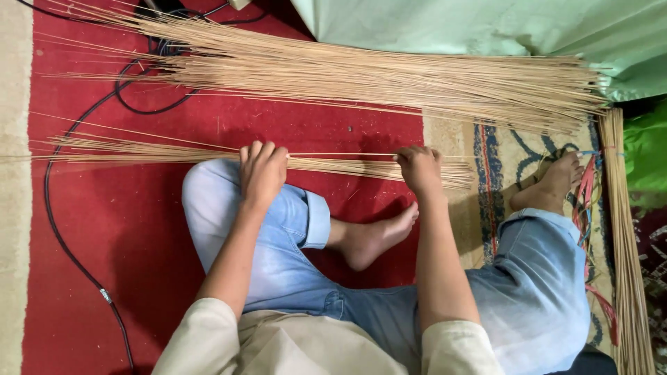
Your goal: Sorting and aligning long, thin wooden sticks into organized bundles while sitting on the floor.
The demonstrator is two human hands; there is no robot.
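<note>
- Head view: a person sits cross-legged on a red carpet in light blue jeans, feet bare.
- The left hand curls over a small bundle of thin sticks, fingers clenched around it just above the left knee.
- The right hand grasps the same small bundle farther along, near its cut ends.
- The bundle lies across the carpet in front of both knees.
- A large pile of sticks lies farther off, well apart.
- A black cable loops over the carpet at the left.
- Green cloth covers the far corner.
</note>
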